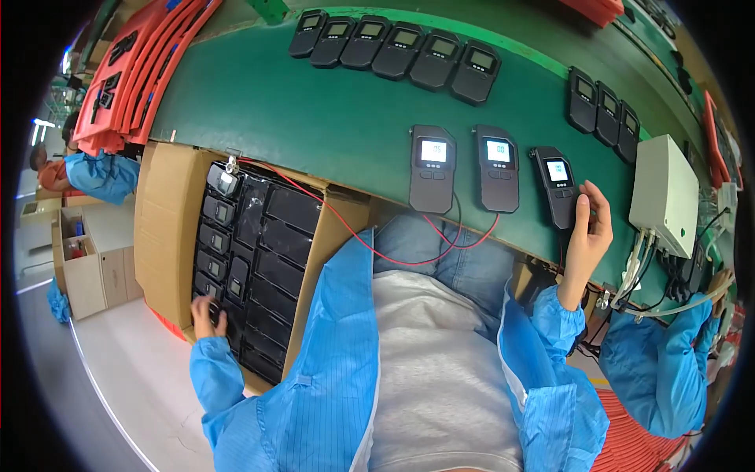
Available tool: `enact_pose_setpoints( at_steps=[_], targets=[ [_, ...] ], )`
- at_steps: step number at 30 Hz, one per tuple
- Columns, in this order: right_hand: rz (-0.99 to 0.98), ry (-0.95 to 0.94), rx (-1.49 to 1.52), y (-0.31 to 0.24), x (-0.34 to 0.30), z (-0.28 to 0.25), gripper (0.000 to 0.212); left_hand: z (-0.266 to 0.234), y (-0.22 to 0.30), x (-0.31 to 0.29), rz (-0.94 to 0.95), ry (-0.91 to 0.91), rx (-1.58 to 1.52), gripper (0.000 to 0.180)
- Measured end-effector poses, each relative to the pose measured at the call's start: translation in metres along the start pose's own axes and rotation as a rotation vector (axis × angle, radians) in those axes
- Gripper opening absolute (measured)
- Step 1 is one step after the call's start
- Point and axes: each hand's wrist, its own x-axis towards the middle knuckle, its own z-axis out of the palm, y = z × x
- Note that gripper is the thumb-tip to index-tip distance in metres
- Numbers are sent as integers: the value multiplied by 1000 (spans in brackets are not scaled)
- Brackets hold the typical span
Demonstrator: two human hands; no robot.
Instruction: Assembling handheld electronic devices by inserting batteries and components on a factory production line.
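Note:
Three black handheld meters with lit screens lie near the front edge of the green bench: a left meter [432, 169], a middle meter [496, 168] and a right meter [555, 187]. My right hand [591, 224] is beside the right meter, fingers loosely bent and apart, fingertips close to its side edge. Down at the left, my left hand [208, 317] reaches into a cardboard box [163, 228], its fingers bent around a dark meter [215, 312] in the lower left corner. Several more meters sit in the box's black tray [271, 271].
A row of meters [401, 51] lies at the bench's back, with three more meters [606, 112] at the right. A white box [665, 185] with cables stands beyond. Red wire [346, 224] hangs over the front edge. Red trays [145, 79] are stacked left. Another person's blue sleeve [657, 370] shows at right.

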Motion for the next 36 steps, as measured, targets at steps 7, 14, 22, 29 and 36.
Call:
enact_pose_setpoints(
  at_steps=[7, 14, 22, 29, 36],
  targets=[
    [1, 4, 47, -2, 3, 1, 25, -38, 125, 202, -319, 423, -1143, 44],
    [40, 49, 123, -2, -1, 1, 24, 10, 276, 327, -318, 278, -1997, 43],
    [60, 30, 79, -3, 1, -3, 24, 44, 275, 328, -438, 962, -1394, 56],
    [102, 25, 60, -7, 2, 1, 24, 35, 243, 345, -532, 793, -1139, 58],
    [80, 12, 70, -3, 3, 0, 22, 37, 271, 325, -229, 744, -814, 60]
  ],
)
